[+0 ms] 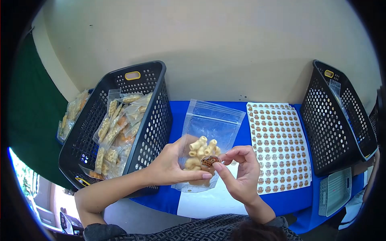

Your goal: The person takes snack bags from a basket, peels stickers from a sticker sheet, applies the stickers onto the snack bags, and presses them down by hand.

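A clear zip pouch (217,120) with pale, tube-shaped snacks (201,146) inside is gripped by my left hand (179,162), its thumb across the lower front. On the pouch front lies a round brown sticker (210,161). My right hand (241,174) pinches the sticker's right edge between thumb and index finger. Sheets of round brown stickers (279,148) lie to the right of my hands, with some spots on them paler.
A black perforated basket (155,116) full of snack pouches (120,124) stands at left. Another black basket (329,124) is at right, near a grey tray (335,193). White paper (213,205) lies on the blue cloth (161,201) below my hands.
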A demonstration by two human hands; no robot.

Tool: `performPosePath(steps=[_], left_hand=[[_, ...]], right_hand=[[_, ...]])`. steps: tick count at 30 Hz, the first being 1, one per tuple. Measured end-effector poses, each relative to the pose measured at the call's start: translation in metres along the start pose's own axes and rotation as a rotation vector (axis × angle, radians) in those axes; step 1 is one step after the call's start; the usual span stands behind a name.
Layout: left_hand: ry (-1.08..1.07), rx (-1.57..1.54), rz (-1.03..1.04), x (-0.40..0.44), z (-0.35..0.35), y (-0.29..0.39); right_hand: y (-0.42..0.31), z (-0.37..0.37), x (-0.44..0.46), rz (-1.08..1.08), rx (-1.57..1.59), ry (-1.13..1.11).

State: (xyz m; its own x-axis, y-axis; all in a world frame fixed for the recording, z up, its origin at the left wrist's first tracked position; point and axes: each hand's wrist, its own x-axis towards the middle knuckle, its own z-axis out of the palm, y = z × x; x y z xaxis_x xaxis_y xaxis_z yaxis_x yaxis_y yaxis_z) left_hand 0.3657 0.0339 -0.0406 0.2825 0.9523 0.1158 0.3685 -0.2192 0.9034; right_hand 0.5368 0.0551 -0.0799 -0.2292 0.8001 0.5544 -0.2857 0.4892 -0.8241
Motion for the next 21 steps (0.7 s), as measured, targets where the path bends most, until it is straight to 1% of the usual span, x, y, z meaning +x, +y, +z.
performPosePath(steps=[3,5,6,8,9,11,15,17,21], left_hand=[[0.004,-0.034,-0.023,-0.0004,0.0012,0.0032],[-0.006,-0.002,-0.013,-0.0003,0.0010,0.0034],[-0.004,-0.003,-0.014,-0.0005,0.0009,0.0026],[-0.014,-0.005,0.005,-0.0008,0.0008,0.0000],[-0.013,-0.006,0.005,-0.0008,0.0007,-0.0005],[-0.019,0.043,0.023,-0.0007,0.0001,-0.0010],[-0.012,0.019,0.040,-0.0013,0.0011,-0.0033],[-0.012,0.011,0.034,-0.0017,0.0005,-0.0019],[-0.025,0.043,0.055,-0.0019,-0.0011,-0.0031]], right_hand=[[0.0011,0.0009,-0.0007,0.013,-0.021,0.040],[0.0010,0.0009,-0.0012,-0.007,-0.138,0.051],[0.0012,0.0014,-0.0011,-0.006,-0.138,0.050],[0.0017,0.0026,-0.0009,-0.077,-0.220,0.086],[0.0019,0.0026,-0.0009,-0.077,-0.220,0.085],[0.0022,0.0021,-0.0009,-0.149,-0.315,0.079],[0.0022,0.0010,-0.0008,-0.212,-0.400,0.055],[0.0018,0.0010,-0.0005,-0.307,-0.504,0.040],[0.0092,0.0032,-0.0028,-0.365,-0.520,0.074]])
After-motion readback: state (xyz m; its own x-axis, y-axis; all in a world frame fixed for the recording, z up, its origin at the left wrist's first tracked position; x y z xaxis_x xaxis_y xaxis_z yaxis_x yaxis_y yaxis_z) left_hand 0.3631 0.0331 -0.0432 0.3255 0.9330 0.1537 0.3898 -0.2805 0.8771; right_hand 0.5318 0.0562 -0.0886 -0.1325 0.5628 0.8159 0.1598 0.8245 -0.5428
